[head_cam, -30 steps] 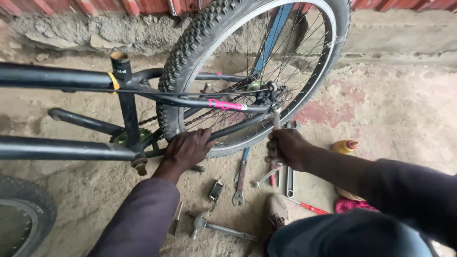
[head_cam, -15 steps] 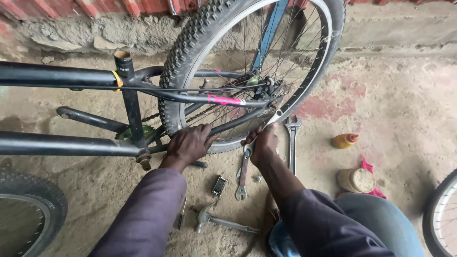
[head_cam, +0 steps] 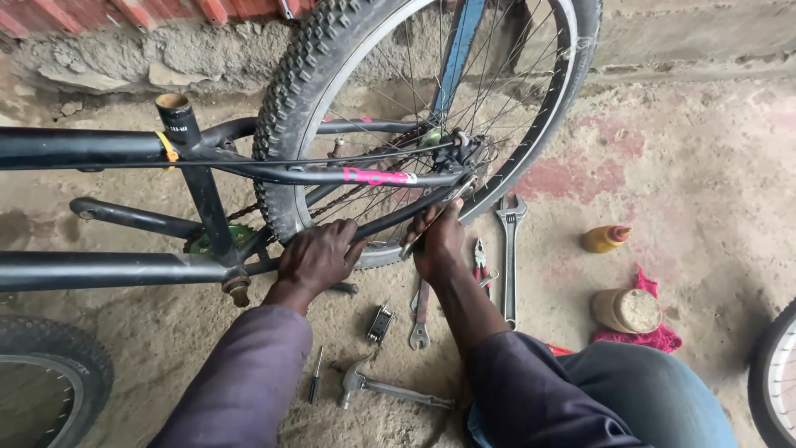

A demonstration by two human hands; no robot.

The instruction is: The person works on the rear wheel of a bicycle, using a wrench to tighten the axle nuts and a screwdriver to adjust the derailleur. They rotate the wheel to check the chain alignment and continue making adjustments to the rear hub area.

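Fingers of the left hand [head_cam: 319, 255] wrap shut over the lower stay of the bike frame [head_cam: 99, 270], apparently to steady it. That stay's long axis rises from the crank toward the rear hub, up and right. The rear wheel [head_cam: 286, 124] stands upright within the frame. The right hand [head_cam: 438, 245] closes on a slim metal tool [head_cam: 429, 222] beside the tyre, angled up toward the hub. Spanner [head_cam: 509, 249], hammer [head_cam: 385, 388] and pliers [head_cam: 481, 261] lie loose on the floor near the right hand.

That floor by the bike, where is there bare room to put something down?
Bare patches: right of the long spanner up to the yellow bottle, and under the frame at left. Crowded: below the right hand, around the hammer.
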